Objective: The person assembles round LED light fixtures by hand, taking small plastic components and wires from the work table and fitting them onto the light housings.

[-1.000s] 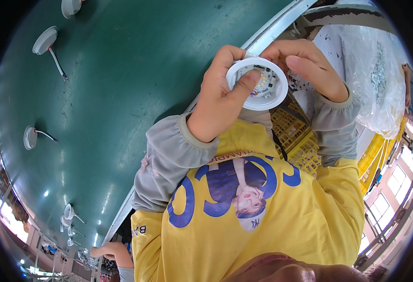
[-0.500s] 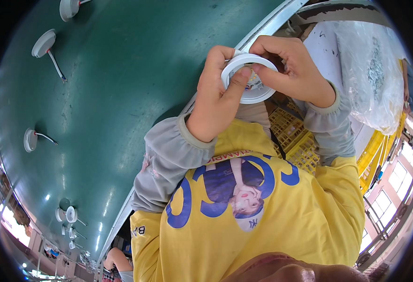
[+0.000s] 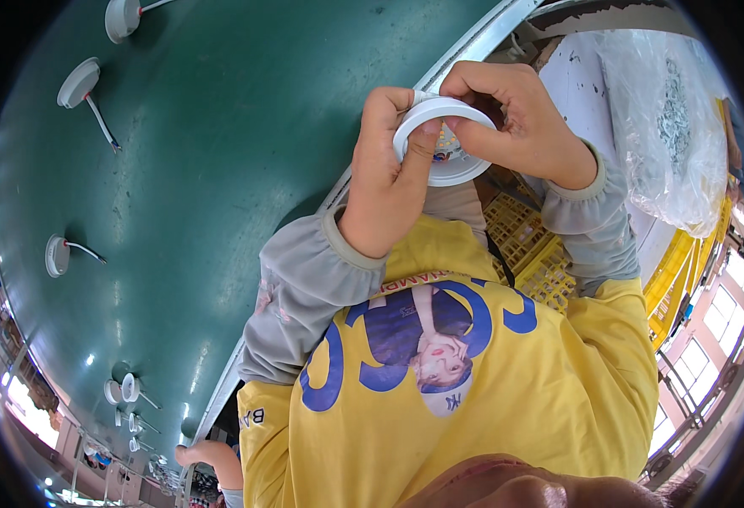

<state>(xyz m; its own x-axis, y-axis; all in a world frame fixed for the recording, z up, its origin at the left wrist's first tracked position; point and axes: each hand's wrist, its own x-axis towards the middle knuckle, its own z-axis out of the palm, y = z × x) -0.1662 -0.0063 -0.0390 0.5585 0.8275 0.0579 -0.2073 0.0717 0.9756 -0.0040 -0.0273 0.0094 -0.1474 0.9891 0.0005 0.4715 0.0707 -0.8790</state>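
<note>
ITEM white round lamp housing (image 3: 450,152) at 12 o'clock, above green counter (image 3: 219,169) | CHANGE tilted edge-on since a second ago, ring now nearer chest | left hand (image 3: 393,182) fingers clamped on rim | right hand (image 3: 520,127) fingers pinching top edge; seating likely underway

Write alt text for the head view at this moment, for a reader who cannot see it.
Two hands, the left hand and right hand, hold a round white lamp fitting together above a long green conveyor belt. More white round fittings with wires lie spaced along the belt. A yellow crate and a clear plastic bag sit to the right.
</note>
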